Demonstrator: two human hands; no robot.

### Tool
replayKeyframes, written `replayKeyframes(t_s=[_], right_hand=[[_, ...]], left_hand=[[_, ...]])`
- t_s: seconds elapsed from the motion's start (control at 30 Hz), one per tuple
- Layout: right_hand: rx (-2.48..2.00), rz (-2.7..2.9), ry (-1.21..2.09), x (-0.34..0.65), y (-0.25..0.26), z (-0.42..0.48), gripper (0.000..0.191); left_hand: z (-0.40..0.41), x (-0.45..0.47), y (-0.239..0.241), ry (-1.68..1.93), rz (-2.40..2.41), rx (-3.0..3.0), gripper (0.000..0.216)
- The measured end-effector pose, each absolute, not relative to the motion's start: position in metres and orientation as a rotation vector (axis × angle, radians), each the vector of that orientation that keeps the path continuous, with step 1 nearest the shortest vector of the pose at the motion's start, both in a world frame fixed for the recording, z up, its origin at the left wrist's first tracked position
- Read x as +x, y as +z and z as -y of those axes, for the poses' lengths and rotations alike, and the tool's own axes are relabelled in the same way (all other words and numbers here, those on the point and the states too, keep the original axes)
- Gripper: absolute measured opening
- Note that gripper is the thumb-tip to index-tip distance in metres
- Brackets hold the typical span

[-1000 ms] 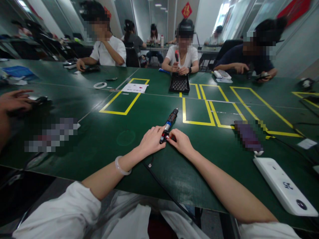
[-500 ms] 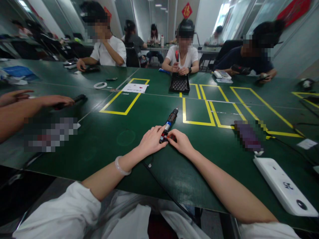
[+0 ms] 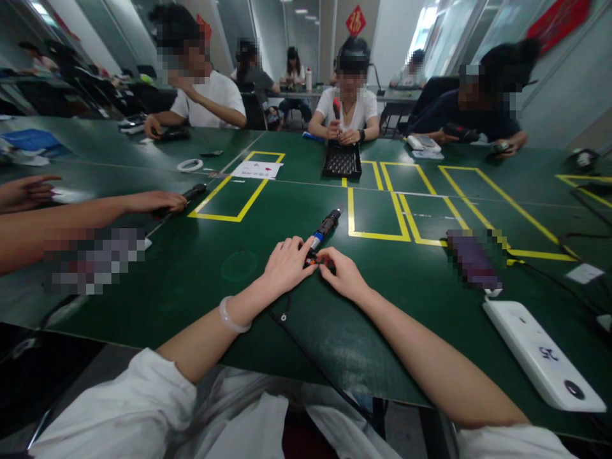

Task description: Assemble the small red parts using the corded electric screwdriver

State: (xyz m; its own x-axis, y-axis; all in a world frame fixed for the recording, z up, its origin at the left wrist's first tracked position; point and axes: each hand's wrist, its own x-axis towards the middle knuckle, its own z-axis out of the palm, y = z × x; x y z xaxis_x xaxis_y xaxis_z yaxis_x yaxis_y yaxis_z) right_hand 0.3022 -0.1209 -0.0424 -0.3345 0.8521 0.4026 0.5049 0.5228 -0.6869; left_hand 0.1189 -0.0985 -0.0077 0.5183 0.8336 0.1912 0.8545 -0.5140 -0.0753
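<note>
On the green table lies an electric screwdriver (image 3: 324, 229) with its inside exposed: a black front end, a blue and silver cylinder and small red parts near the rear. My left hand (image 3: 288, 262) presses over its rear part, index finger and thumb on either side, holding it against the table. My right hand (image 3: 345, 273) is at the rear end from the other side, its fingers curled and bent together beside the red parts. What its fingertips pinch, if anything, is too small to make out. Both hands partly cover the screwdriver's rear.
A white power bank (image 3: 542, 357) lies at the right, by a blurred phone (image 3: 473, 258). A black tray (image 3: 342, 160) stands before a co-worker opposite. At the left, another person's hand (image 3: 157, 203) holds a black tool. A black cord (image 3: 306, 350) runs below my hands.
My right fingertips have shifted slightly at the screwdriver's rear, and my left hand stays on it. The co-worker's hand at the left has moved right with the black tool.
</note>
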Motion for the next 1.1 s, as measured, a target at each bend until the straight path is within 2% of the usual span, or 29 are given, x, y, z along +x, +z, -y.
replayKeyframes(t_s=[0.27, 0.7, 1.1], right_hand=[[-1.12, 2.013, 0.619, 0.306, -0.044, 0.118, 0.024], [-1.1, 2.03, 0.643, 0.305, -0.047, 0.118, 0.024], [-1.121, 2.045, 0.642, 0.304, -0.045, 0.118, 0.021]], left_hand=[[0.067, 0.084, -0.007, -0.157, 1.664, -2.468, 0.063], [-0.011, -0.047, -0.013, -0.127, 2.263, -2.146, 0.067], [-0.007, -0.065, -0.016, -0.215, 2.233, -2.069, 0.064]])
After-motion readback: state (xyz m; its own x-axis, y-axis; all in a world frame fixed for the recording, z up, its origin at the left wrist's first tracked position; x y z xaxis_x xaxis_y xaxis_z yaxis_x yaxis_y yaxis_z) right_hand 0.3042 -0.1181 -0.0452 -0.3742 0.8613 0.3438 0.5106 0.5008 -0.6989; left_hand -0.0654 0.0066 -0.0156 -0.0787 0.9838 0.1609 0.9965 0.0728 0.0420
